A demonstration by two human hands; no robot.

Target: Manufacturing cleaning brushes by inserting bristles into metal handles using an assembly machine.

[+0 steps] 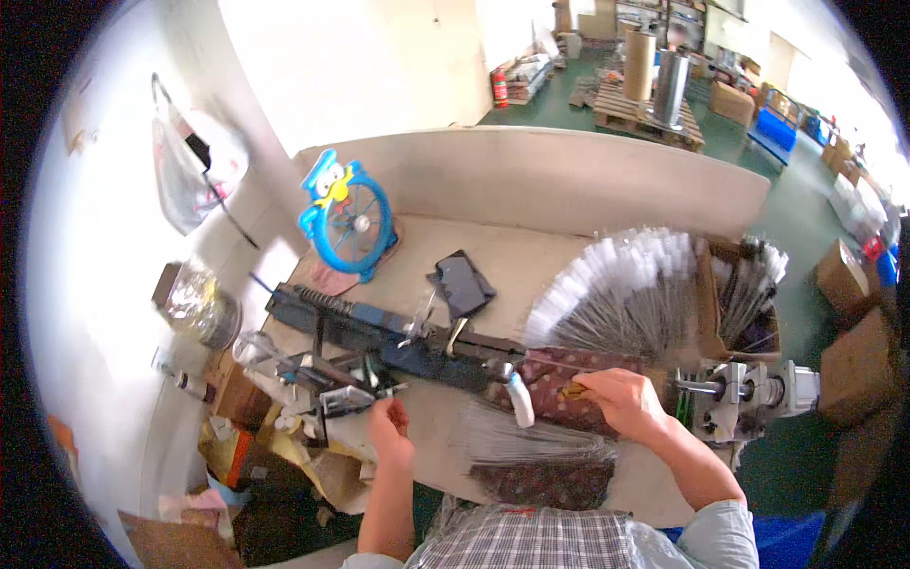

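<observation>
Nearest, a bundle of thin rods point(536, 441) lies on the bench point(531, 256) between the two forearms, over a dark patterned cloth point(545, 482). The left hand point(389, 422) pinches something small at a metal bracket point(343, 400) — what it grips is too small to tell. The right hand point(621, 400) rests curled on a patterned cloth roll point(559, 375), fingers pressed on a small yellowish piece point(573, 388). Beyond runs a long dark machine point(379, 337); farther back, bagged rods point(616, 294) fan out — and a blue fan point(349, 218).
</observation>
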